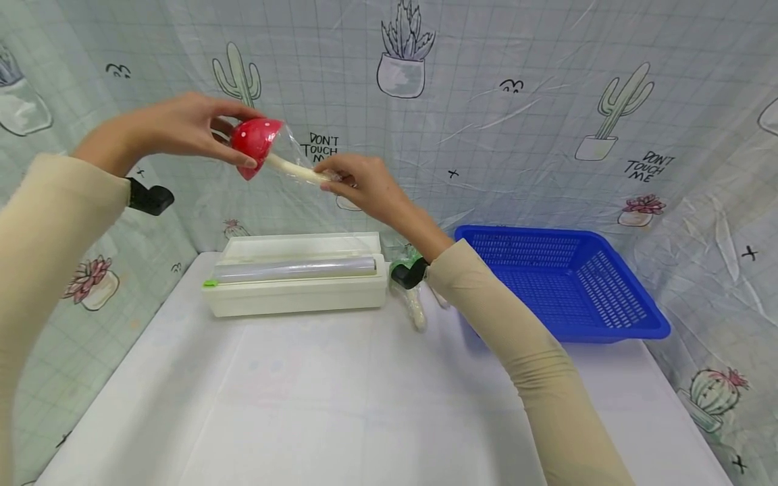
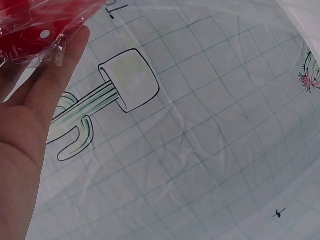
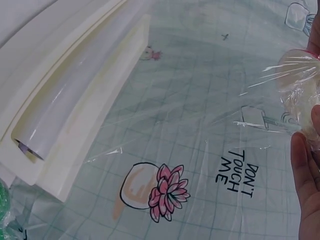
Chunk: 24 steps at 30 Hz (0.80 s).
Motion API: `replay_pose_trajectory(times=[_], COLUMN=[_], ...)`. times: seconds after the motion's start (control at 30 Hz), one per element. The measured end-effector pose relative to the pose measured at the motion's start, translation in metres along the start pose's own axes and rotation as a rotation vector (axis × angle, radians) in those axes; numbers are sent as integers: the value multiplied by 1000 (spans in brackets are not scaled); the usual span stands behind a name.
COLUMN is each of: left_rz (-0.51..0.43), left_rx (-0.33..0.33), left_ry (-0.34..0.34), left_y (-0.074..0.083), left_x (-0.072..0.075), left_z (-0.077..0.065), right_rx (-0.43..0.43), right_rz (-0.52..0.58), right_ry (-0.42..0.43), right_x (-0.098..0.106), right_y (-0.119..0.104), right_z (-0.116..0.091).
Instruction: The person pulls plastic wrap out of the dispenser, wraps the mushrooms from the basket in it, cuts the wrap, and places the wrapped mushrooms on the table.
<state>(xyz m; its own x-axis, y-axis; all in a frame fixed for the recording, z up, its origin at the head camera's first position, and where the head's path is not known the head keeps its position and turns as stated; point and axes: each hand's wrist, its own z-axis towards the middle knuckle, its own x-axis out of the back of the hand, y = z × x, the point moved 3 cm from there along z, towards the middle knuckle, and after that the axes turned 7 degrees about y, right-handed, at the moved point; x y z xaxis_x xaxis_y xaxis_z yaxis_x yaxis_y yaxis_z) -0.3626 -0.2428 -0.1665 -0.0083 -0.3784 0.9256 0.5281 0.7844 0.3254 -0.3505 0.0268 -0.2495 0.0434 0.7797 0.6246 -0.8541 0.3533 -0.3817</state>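
Observation:
A toy mushroom with a red, white-dotted cap (image 1: pixel 255 143) and a long cream stem (image 1: pixel 294 169) is held up above the table. My left hand (image 1: pixel 182 131) grips the cap, thumb in front and fingers behind. Around the stem's lower end, my right hand (image 1: pixel 365 183) pinches with thumb and fingers. Clear cling film (image 3: pixel 200 115) covers the mushroom and stretches toward the dispenser. In the left wrist view, crinkled film lies over the red cap (image 2: pixel 45 22) beside the left fingers.
A white cling film dispenser (image 1: pixel 298 300) stands open at the back left, its film roll (image 1: pixel 298 268) showing. Partly behind the right wrist lies a film-wrapped thing with a pale stem (image 1: pixel 416 309) and green top. A blue plastic basket (image 1: pixel 632 333) sits at the right.

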Motion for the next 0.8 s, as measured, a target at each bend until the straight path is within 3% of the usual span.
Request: replay_pose_trajectory(times=[0.13,0.23,0.33,0.43,0.5,0.63,0.73,0.8], left_rz=[31,15,-56,-159,-271,-623,-885,-995], left_rx=[27,101,162,171,164,157,165,176], left_ry=[-21,-70,-116,-128,-144,-181,-203,-206], left_y=[0,-1,-4,-5,-7,-10,-12,-14], left_x=[0,-8,-26,-53,-74,-117,-146,-163], left_z=[-4,-11,-21,-37,-50,-79,-96,-105], right_rx=[-4,-8,-20,-50,-83,-109,-99,-80], right_rz=[9,28,44,35,46,70,119,138], right_ry=[2,11,17,0,-19,-49,-54,-69], right_x=[1,2,3,2,0,-9,-20,-29], right_y=[-1,1,4,5,4,-1,-6,-8], right_z=[0,-4,-11,-22,-30,-46,-57,-64])
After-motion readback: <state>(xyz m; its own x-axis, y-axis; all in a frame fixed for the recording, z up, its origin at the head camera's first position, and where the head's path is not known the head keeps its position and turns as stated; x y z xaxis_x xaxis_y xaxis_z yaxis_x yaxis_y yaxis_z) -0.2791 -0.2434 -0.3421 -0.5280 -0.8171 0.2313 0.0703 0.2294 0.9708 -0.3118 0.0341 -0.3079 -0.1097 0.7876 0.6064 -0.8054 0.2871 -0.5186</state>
